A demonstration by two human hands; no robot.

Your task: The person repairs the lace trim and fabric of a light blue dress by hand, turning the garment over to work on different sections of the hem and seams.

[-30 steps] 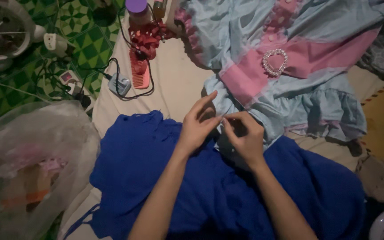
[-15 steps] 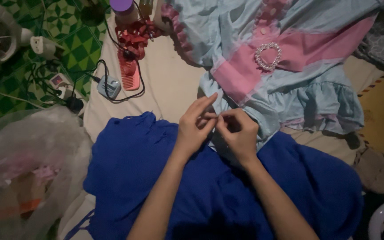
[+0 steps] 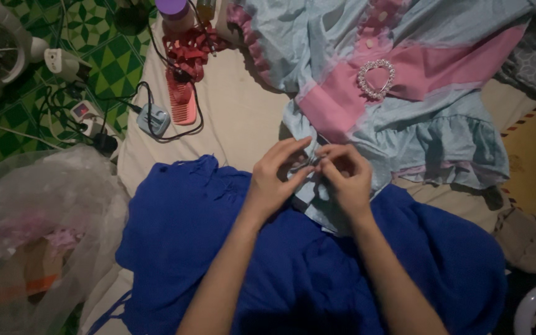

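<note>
Two bare hands meet over the lower hem of a pale blue and pink ruffled dress [image 3: 404, 124] spread across a cream mat [image 3: 231, 124]. The left hand [image 3: 277, 180] and right hand [image 3: 345, 177] both pinch the dress's hem edge between fingertips. A crumpled royal-blue cloth [image 3: 206, 248] lies beneath the forearms, at the mat's near edge.

Dim rm: green diamond-pattern floor mat [image 3: 103, 59] w/ beige sheet [image 3: 237, 124].
</note>
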